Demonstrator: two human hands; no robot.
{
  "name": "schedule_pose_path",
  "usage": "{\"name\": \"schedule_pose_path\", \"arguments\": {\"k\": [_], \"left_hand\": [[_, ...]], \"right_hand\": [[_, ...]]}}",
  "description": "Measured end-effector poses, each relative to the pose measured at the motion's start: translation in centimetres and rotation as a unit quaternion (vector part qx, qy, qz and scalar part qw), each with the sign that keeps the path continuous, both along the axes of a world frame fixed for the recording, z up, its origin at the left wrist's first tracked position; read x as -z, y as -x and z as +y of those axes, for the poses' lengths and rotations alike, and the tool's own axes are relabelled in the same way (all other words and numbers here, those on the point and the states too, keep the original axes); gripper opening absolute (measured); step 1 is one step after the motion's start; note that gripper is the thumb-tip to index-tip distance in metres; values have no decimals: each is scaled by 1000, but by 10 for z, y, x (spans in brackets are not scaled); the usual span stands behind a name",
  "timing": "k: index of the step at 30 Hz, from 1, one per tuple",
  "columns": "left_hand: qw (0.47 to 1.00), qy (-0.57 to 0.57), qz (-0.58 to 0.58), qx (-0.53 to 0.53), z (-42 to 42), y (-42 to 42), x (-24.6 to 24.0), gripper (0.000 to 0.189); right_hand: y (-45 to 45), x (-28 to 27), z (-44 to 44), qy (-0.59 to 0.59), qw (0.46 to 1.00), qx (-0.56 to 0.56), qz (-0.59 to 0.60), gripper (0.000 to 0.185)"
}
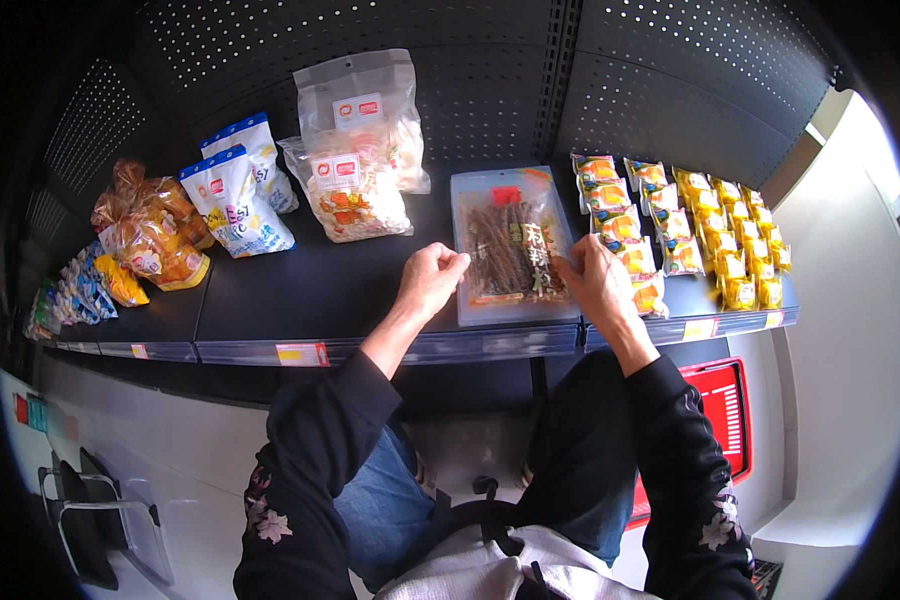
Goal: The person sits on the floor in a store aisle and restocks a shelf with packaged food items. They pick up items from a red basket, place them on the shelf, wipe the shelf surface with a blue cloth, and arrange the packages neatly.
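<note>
A flat, see-through package of thin brown snack sticks [499, 255] lies on the dark metal shelf [300, 300]. My left hand [433, 281] is at its left edge, thumb and index finger brought together; whether they pinch anything cannot be told. On the package's right side, the fingertips of my right hand [598, 281] are at or just over its edge, curled, and their grip is unclear. Close to my right hand runs a row of small wrapped snacks [616, 223]. Left of the package stand clear bags of pale puffed snacks [356, 195].
White-and-blue bags [236, 202], bagged bread [157, 251] and small colourful packets [82, 285] stand at the left. Yellow wrapped snacks [735, 240] fill the right end. A perforated back panel [487, 97] rises behind. Below right is a red basket [724, 412]; a chair [105, 517] stands lower left.
</note>
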State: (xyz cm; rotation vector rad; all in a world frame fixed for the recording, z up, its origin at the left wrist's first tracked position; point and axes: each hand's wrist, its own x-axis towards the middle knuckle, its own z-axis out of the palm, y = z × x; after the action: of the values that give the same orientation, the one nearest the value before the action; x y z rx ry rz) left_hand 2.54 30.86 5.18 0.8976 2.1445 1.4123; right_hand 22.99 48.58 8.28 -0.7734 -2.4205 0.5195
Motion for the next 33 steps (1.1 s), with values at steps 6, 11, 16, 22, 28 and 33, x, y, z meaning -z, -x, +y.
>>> {"name": "schedule_pose_path", "arguments": {"k": [6, 11, 16, 22, 28, 33], "left_hand": [[1000, 19, -6, -6, -2, -2, -5, 26], [1000, 22, -6, -6, -3, -3, -6, 26], [998, 45, 31, -40, -3, -1, -6, 32], [968, -124, 205, -72, -8, -33, -34, 19], [940, -185, 273, 84, -15, -120, -56, 14], [834, -260, 379, 304, -7, -196, -47, 21]], "right_hand": [[1, 1, -1, -29, 999, -19, 23, 33], [0, 1, 0, -13, 1000, -18, 0, 35], [-8, -21, -11, -58, 996, -1, 64, 32], [-102, -51, -16, 15, 968, 59, 244, 18], [-274, 66, 29, 182, 891, 241, 337, 24], [-378, 249, 18, 497, 689, 450, 275, 33]]}}
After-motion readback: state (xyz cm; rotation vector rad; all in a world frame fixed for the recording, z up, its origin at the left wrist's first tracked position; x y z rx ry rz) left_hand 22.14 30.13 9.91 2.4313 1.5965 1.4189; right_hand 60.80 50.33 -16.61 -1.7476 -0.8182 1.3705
